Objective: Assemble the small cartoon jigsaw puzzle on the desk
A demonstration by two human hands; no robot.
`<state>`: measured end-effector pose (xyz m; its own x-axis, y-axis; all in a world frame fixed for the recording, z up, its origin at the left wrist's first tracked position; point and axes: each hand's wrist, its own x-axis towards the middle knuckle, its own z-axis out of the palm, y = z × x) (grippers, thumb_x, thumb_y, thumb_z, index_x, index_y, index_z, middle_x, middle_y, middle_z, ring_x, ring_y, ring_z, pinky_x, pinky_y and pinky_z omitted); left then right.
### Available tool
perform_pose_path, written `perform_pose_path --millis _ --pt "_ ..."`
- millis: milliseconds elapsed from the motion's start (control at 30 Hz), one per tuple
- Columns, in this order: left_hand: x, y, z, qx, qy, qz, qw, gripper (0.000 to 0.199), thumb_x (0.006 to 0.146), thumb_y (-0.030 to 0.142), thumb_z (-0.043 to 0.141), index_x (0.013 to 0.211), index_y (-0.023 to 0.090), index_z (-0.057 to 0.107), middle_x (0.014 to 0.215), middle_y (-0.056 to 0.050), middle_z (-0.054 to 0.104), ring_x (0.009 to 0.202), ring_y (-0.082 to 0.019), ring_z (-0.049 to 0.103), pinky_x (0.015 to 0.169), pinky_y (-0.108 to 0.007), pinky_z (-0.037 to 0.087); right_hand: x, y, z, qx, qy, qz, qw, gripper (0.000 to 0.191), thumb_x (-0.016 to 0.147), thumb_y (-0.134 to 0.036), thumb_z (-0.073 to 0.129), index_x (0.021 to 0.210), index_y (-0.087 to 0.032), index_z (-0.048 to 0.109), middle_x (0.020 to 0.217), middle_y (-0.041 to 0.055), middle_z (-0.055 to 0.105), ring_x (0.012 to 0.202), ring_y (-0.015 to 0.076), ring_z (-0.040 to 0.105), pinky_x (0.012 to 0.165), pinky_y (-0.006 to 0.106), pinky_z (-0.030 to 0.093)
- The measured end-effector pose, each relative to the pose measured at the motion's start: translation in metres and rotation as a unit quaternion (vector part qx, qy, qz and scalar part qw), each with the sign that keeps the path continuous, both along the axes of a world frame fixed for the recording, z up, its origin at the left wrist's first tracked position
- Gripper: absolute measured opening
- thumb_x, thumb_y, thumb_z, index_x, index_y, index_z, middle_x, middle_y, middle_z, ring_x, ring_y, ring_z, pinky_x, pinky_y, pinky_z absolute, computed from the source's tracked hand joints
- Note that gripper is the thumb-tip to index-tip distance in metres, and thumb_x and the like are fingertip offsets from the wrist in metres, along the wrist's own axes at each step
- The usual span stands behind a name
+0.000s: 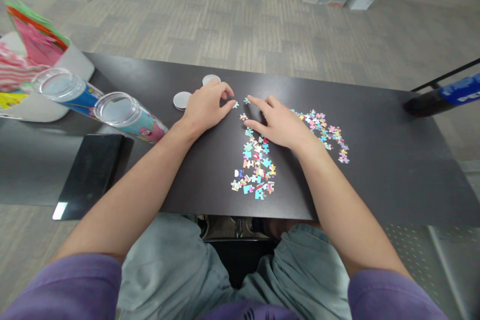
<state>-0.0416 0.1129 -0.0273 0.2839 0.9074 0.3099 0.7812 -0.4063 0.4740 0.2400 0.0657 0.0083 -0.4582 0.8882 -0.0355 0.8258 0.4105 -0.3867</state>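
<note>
Cardboard puzzle pieces are lying loose on the dark tabletop (375,125), and we are working two of them between our hands. Our left hand (205,107) is resting palm down with its fingers (227,105) narrowed onto a small blue piece (235,105) right at their tips, thumb and forefinger nearly closed around it. Our right hand (279,122) is lying flat with the forefinger stretched out, its tip pressing on a second piece (246,100) just beside the first; nothing is being gripped there. We are judging these pieces to be very light, thin and stiff, easy to slide on the smooth surface and hard to lift flat, so the edge is the place to pinch. One loose pile (254,167) is sitting just under and behind the right fingers, another pile (324,130) beyond the right wrist. Two round lids (182,100) are sitting just left of the left fingers, two clear tubes (123,115) farther left.
</note>
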Motion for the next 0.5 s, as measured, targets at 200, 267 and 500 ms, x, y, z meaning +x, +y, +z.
perform_pose_path --millis 200,267,500 --pt "0.003 0.0 0.004 -0.008 0.007 0.015 1.0 0.006 0.118 0.026 0.082 0.114 0.031 0.084 0.12 -0.008 0.081 0.111 -0.033 0.079 0.099 -0.051 0.064 0.006 0.002 0.001 -0.015 0.012 0.016 1.0 0.078 0.126 -0.068 0.069 0.188 -0.021 0.074 0.157 0.0256 0.074 0.118 0.0457 0.082 0.116 0.067 0.069" --pt "0.003 0.0 0.003 0.003 0.008 0.021 1.0 0.011 0.12 0.027 0.076 0.112 0.03 0.083 0.12 -0.008 0.082 0.112 -0.033 0.08 0.098 -0.051 0.065 0.013 0.005 0.001 -0.022 0.031 0.04 0.998 0.069 0.126 -0.066 0.071 0.18 -0.025 0.081 0.149 0.0204 0.076 0.113 0.0406 0.081 0.115 0.061 0.069" --pt "0.002 0.002 0.001 0.006 0.004 0.013 1.0 0.011 0.115 0.023 0.078 0.108 0.031 0.083 0.117 -0.008 0.084 0.113 -0.032 0.084 0.098 -0.049 0.068 0.028 0.012 0.012 -0.052 0.075 0.127 0.988 0.053 0.122 -0.069 0.075 0.15 -0.031 0.099 0.121 0.0122 0.08 0.099 0.0343 0.076 0.103 0.053 0.063"
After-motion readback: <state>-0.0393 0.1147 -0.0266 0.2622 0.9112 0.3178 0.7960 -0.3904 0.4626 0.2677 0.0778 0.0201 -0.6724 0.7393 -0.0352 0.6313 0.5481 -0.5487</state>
